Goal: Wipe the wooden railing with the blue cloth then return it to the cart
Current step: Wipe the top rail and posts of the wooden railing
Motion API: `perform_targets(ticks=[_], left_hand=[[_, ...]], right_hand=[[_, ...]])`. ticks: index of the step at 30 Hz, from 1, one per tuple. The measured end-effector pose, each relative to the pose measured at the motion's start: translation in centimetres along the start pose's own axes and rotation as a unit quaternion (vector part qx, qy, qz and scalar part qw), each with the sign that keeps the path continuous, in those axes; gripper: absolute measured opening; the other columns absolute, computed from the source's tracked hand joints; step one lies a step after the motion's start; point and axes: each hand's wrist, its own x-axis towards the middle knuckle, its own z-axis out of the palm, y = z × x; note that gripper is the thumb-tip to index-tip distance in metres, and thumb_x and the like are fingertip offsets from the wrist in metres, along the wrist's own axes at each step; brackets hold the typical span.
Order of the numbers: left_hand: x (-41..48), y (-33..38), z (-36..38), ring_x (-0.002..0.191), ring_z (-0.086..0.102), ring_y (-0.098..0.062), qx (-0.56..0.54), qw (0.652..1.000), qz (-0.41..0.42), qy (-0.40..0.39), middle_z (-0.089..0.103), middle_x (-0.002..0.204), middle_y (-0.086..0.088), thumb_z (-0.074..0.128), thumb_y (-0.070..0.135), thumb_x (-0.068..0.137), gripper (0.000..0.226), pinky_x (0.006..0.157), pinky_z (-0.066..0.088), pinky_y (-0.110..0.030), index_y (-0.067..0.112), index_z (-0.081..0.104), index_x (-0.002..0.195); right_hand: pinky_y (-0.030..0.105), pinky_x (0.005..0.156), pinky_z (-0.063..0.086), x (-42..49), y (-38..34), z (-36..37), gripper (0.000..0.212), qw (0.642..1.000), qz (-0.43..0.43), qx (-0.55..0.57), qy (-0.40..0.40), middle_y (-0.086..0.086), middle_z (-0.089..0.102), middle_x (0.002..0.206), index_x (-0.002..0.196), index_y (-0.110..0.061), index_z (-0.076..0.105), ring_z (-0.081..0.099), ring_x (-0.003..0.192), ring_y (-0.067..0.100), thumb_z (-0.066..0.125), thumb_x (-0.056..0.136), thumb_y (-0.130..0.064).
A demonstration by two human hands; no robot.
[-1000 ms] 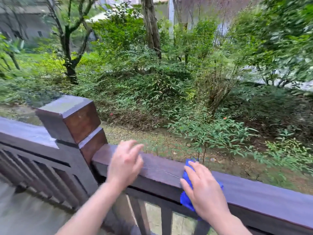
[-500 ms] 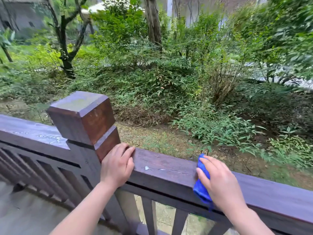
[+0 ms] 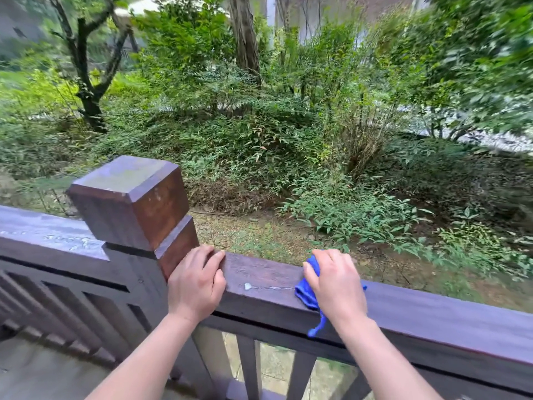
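A dark wooden railing (image 3: 432,313) runs across the lower view, its top wet and streaked. My right hand (image 3: 336,282) lies on top of the rail and presses a bunched blue cloth (image 3: 307,293) against it; most of the cloth is hidden under the palm, and a corner hangs down the near face. My left hand (image 3: 196,280) rests on the rail's left end beside the square post (image 3: 129,200), fingers curled over the top. A thin white water streak lies on the rail between the two hands. No cart is in view.
Beyond the railing the ground drops to a garden of shrubs, tree trunks (image 3: 245,39) and bare soil. Vertical balusters (image 3: 248,368) stand under the rail. A second rail section (image 3: 43,238) continues left of the post. Grey paving (image 3: 43,373) lies at lower left.
My left hand slid left to the rail end beside the post. The view shifted, so the post sits nearer the centre. My right hand stays on the rail over the cloth.
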Motion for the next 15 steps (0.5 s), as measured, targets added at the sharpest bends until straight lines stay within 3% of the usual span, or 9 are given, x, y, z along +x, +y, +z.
perform_targets(ticks=[3,6,7,9,11,12,15], left_hand=[[0.1,0.1,-0.1,0.112,0.062,-0.029,-0.005,1.0,-0.003,-0.006,0.068,0.117,-0.007,0.041,0.027,0.086,0.043,0.081,0.057,-0.04,0.014,0.072,0.112],[0.0,0.1,-0.1,0.112,0.062,-0.028,-0.003,1.0,-0.001,-0.005,0.068,0.118,-0.007,0.041,0.027,0.086,0.043,0.081,0.057,-0.04,0.014,0.072,0.113],[0.0,0.0,-0.1,0.112,0.062,-0.028,-0.003,1.0,0.0,-0.006,0.068,0.117,-0.006,0.041,0.027,0.086,0.043,0.08,0.057,-0.04,0.014,0.072,0.113],[0.1,-0.1,0.0,0.111,0.062,-0.028,-0.006,1.0,0.003,-0.004,0.067,0.117,-0.007,0.041,0.026,0.086,0.043,0.08,0.057,-0.039,0.013,0.072,0.113],[0.2,-0.2,0.3,0.111,0.062,-0.029,-0.006,1.0,0.006,0.004,0.068,0.117,-0.008,0.041,0.026,0.085,0.044,0.081,0.056,-0.039,0.012,0.072,0.113],[0.1,-0.2,0.5,0.111,0.062,-0.029,-0.004,1.0,0.008,0.005,0.068,0.117,-0.008,0.041,0.026,0.085,0.044,0.082,0.056,-0.039,0.013,0.073,0.112],[0.1,-0.4,0.7,0.113,0.062,-0.03,0.003,1.0,0.011,0.012,0.068,0.118,-0.009,0.041,0.027,0.084,0.045,0.084,0.055,-0.04,0.013,0.073,0.113]], right_hand=[[0.043,0.074,0.048,-0.5,-1.0,0.2,0.024,0.999,-0.047,-0.007,0.022,0.011,0.061,0.088,0.096,-0.011,0.065,0.052,0.082,0.034,0.062,0.085,-0.032],[0.041,0.07,0.047,-1.5,0.8,-0.5,0.023,0.986,-0.161,-0.044,0.02,0.008,0.058,0.086,0.095,-0.014,0.062,0.051,0.078,0.031,0.057,0.087,-0.035],[0.041,0.07,0.048,-1.5,1.9,-0.8,0.022,0.984,-0.17,-0.058,0.016,0.007,0.058,0.085,0.093,-0.014,0.062,0.051,0.077,0.031,0.058,0.086,-0.035],[0.043,0.07,0.048,-0.9,3.6,-1.7,0.019,0.992,-0.101,-0.074,0.026,0.009,0.058,0.083,0.089,-0.012,0.063,0.051,0.076,0.032,0.066,0.083,-0.03],[0.043,0.074,0.048,-0.8,3.1,-1.6,0.022,0.997,-0.011,-0.064,0.03,0.011,0.06,0.087,0.093,-0.01,0.065,0.053,0.079,0.034,0.071,0.081,-0.028],[0.043,0.079,0.049,-1.3,1.9,-1.2,0.026,0.998,-0.011,-0.047,0.027,0.011,0.062,0.093,0.098,-0.009,0.065,0.054,0.084,0.033,0.07,0.082,-0.03],[0.04,0.093,0.048,-3.1,-1.3,0.2,0.038,0.989,-0.145,-0.001,-0.015,0.01,0.062,0.115,0.112,-0.009,0.063,0.056,0.104,0.031,0.06,0.088,-0.038]])
